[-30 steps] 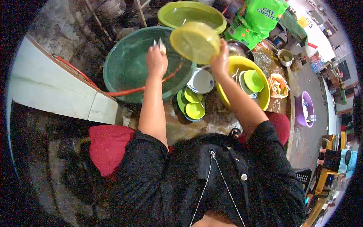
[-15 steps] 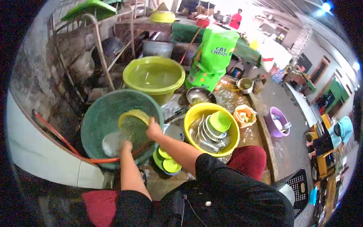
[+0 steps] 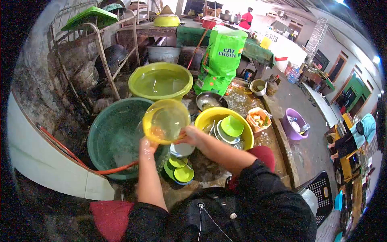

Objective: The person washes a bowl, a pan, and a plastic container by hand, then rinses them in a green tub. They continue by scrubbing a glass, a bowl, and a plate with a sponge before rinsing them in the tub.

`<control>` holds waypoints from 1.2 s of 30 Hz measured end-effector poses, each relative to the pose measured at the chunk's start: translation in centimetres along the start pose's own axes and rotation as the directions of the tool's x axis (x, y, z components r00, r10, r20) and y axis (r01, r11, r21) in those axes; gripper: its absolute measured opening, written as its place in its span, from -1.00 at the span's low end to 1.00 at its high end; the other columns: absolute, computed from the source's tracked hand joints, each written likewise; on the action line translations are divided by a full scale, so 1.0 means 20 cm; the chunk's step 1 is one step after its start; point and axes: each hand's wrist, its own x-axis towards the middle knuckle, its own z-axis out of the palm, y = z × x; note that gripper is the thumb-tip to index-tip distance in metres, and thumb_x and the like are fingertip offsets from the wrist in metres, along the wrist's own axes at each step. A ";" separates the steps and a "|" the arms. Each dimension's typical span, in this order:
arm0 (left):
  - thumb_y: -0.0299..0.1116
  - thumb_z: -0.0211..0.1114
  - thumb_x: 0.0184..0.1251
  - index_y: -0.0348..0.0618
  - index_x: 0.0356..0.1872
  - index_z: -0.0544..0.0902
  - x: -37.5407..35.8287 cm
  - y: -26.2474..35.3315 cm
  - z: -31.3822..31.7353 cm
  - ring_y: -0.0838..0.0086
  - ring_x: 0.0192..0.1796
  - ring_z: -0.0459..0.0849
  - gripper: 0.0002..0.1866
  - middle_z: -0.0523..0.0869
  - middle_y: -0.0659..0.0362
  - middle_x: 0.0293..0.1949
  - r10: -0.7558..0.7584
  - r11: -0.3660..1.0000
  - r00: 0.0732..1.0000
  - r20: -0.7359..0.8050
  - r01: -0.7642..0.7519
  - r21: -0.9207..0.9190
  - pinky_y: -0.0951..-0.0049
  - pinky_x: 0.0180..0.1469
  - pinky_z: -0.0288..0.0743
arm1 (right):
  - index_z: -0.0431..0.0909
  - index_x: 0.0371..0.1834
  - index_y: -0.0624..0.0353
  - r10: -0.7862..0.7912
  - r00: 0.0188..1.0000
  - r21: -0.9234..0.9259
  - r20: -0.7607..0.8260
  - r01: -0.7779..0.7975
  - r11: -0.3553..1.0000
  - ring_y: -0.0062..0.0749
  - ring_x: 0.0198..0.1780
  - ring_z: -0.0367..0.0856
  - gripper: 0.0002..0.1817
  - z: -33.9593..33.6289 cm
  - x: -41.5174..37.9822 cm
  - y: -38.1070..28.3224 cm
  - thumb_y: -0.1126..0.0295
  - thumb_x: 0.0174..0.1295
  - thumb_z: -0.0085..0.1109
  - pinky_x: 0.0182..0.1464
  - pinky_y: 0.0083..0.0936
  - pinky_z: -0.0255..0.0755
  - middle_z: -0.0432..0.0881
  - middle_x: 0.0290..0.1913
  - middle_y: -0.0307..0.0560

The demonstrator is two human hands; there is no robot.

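A yellow bowl [image 3: 171, 117], see-through in its middle, is held up between both hands over the right rim of the green tub [image 3: 115, 133]. My left hand [image 3: 148, 145] grips its lower left edge, with the fingers partly seen through the bowl. Wrapped on the lower right edge is my right hand [image 3: 188, 136]. Water stands in the green tub. To the right, a yellow basin [image 3: 246, 121] holds stacked plates and a green bowl [image 3: 232, 126]. Green dishes [image 3: 184, 174] lie on the wet floor below the hands.
An olive basin [image 3: 161, 82] of water stands behind the tub. Beyond are a black pan [image 3: 210, 101] and a green bag [image 3: 222, 60]. An orange hose [image 3: 117, 171] crosses the tub's front. A purple basin [image 3: 295, 124] is at right; a person [image 3: 354, 137] bends at far right.
Both hands have lifted the yellow bowl up and to the right, out of the green tub. The view has shifted slightly.
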 end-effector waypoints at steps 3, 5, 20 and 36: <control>-0.31 0.04 0.27 -0.28 0.01 0.42 -0.05 -0.12 0.25 0.22 -0.03 0.54 -0.66 0.55 -0.03 -0.07 -0.115 0.986 0.992 0.059 0.106 0.128 0.21 0.03 0.45 | 0.34 -0.12 0.48 -0.016 0.999 -0.051 -0.048 0.014 0.999 0.06 -0.11 0.53 -0.72 -0.23 -0.09 -0.07 0.59 0.07 -0.07 -0.18 -0.08 0.55 0.47 -0.18 0.21; -0.24 0.06 0.28 -0.26 -0.01 0.44 -0.04 -0.21 0.28 0.38 -0.06 0.56 -0.65 0.56 0.01 -0.08 -0.290 0.938 0.956 0.051 0.273 0.214 0.35 -0.07 0.50 | 0.54 -0.24 0.23 -0.171 0.979 -0.302 0.108 0.196 0.933 -0.37 -0.32 0.51 -0.48 -0.46 -0.14 -0.07 0.03 -0.12 0.36 -0.32 -0.44 0.43 0.57 -0.31 -0.04; 0.06 0.24 0.01 0.06 0.26 0.26 -0.25 -1.02 -0.25 0.03 0.25 0.26 -0.25 0.21 0.01 0.29 -0.093 -0.476 0.990 -0.107 0.050 0.878 0.15 0.25 0.19 | 0.39 0.00 0.21 0.100 0.931 -0.309 -0.352 -0.217 0.926 -0.17 -0.22 0.51 -0.50 -1.32 -0.24 0.29 0.34 -0.07 0.25 -0.21 -0.30 0.48 0.50 -0.20 -0.01; 0.12 0.10 0.01 0.06 0.05 0.45 -0.34 -1.27 -0.63 0.24 0.12 0.44 -0.42 0.48 0.10 0.07 -0.203 -0.868 0.906 -0.371 0.009 0.496 -0.01 0.15 0.21 | 0.06 0.19 0.17 0.137 0.975 -0.460 -0.178 -0.205 0.864 0.00 -0.24 0.49 -0.35 -1.34 -0.15 0.44 0.66 -0.07 -0.06 -0.51 -0.26 0.61 0.28 -0.02 0.11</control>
